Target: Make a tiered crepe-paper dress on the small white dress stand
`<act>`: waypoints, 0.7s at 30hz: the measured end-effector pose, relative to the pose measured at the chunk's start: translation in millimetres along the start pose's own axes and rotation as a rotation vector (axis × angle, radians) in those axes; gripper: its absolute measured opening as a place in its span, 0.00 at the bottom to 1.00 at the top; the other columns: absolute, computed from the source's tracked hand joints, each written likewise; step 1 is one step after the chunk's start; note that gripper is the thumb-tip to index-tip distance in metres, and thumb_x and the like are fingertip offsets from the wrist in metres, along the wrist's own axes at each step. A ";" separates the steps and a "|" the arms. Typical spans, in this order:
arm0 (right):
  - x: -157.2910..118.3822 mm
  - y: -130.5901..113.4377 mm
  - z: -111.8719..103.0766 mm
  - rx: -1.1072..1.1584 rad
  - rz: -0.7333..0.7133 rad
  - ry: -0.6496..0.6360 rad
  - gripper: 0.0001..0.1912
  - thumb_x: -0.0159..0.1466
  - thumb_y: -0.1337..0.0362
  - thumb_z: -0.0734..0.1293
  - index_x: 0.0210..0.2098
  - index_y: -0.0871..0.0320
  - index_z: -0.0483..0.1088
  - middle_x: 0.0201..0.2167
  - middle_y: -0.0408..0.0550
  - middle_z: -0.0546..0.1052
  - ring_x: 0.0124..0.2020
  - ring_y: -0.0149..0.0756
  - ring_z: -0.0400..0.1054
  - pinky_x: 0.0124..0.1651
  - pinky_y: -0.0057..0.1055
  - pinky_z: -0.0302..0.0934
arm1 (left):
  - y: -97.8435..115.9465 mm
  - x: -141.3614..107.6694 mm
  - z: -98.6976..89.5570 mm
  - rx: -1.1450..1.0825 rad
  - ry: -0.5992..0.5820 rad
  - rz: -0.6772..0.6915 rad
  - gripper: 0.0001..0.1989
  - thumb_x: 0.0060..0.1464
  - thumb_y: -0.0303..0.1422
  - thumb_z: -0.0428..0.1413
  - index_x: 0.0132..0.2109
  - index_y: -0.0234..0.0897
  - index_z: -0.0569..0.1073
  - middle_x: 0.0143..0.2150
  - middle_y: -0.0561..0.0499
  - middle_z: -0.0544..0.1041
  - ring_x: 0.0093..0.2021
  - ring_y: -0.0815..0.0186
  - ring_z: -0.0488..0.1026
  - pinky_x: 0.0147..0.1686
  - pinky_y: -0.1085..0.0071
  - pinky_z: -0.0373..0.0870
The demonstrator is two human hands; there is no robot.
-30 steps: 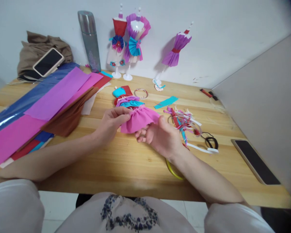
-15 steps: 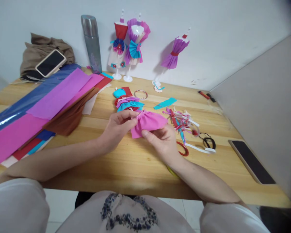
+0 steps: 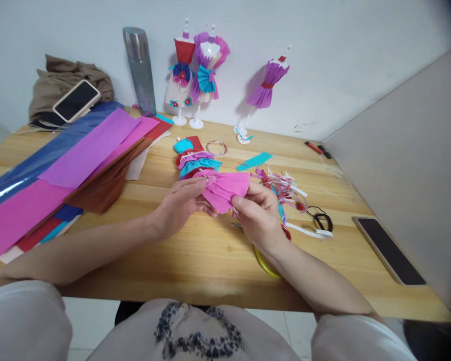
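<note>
1. Apparently, the step in hand is arranging the folds of a pink ruffle, bunched at one end and fanned out at the other
2. My judgement is that the next move calls for a firm hold on the gathers, so the folds do not slip, and a light touch on the loose edge
3. Thin and matte, the ruffle looks like crepe paper, with creases running from the bunched end toward a smoother, wider side
4. Left hand pinches the gathered end, its fingers partly hidden beneath; right hand pinches the wide edge between thumb and curled fingers
5. Held above the table, the ruffle sits just in front of a small dress form lying down in turquoise, red and purple layers
</note>
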State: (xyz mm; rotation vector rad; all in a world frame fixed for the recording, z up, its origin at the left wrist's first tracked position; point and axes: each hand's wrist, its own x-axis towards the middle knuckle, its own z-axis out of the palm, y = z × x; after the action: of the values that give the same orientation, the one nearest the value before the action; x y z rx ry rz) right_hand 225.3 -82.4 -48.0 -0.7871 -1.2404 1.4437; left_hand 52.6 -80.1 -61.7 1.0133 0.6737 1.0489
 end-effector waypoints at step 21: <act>12.3 -22.0 -6.1 0.002 0.006 0.028 0.04 0.51 0.62 0.71 0.22 0.53 0.73 0.20 0.42 0.75 0.27 0.37 0.71 0.32 0.34 0.63 | 21.7 10.2 -11.0 0.070 -0.415 -0.226 0.21 0.43 0.46 0.70 0.36 0.34 0.77 0.32 0.48 0.77 0.32 0.64 0.76 0.34 0.68 0.73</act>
State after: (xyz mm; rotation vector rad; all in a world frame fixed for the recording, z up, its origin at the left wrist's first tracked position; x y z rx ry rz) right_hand 234.0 -70.2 -26.7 -0.8080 -1.2163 1.4333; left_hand 38.8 -63.7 -46.2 1.1436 0.4715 0.5959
